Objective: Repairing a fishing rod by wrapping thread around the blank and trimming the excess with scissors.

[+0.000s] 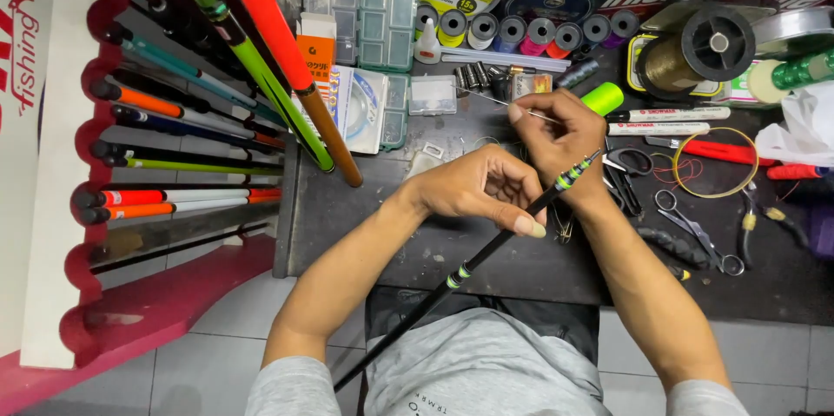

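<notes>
My left hand (483, 188) is curled around a thin black fishing rod section (486, 251) with green and white bands, which runs from my lap up to the right. My right hand (556, 134) sits just beyond the rod's upper end and pinches a thin metal needle-like wire (495, 100) that points up and left. Both hands are over a dark workbench (365, 225). Whether the wire touches the rod tip is hidden by the fingers.
Scissors (695, 229) and pliers (760, 212) lie at the right. Thread spools (539, 34), a big line spool (699, 47), clear tackle boxes (373, 25) and pens (669, 121) fill the bench's back. A rack of coloured rods (174, 121) stands left, and two rods (287, 77) lean across.
</notes>
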